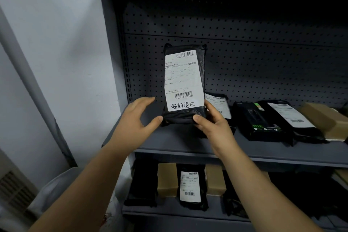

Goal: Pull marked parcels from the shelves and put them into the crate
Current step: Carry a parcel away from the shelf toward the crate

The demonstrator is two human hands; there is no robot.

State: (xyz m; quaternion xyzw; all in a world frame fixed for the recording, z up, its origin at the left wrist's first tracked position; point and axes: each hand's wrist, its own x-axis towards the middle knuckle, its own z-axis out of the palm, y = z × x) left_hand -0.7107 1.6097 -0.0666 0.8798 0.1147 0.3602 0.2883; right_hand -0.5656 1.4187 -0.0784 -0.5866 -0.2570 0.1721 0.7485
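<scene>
Item: black marked parcel, white label with handwritten characters, held upright above the upper shelf, before the pegboard back.
Right hand: clamped on the parcel's lower right corner, thumb in front.
Left hand: fingers spread and relaxed, just beside the lower left corner, thumb tip at its edge.
Adjacent: black packets lying on the same shelf, to the right.

the marked parcel, a black plastic mailer with a white label carrying barcodes and handwritten characters at the bottom, is standing upright just above the left end of the shelf, the right grip pinching its lower edge
</scene>
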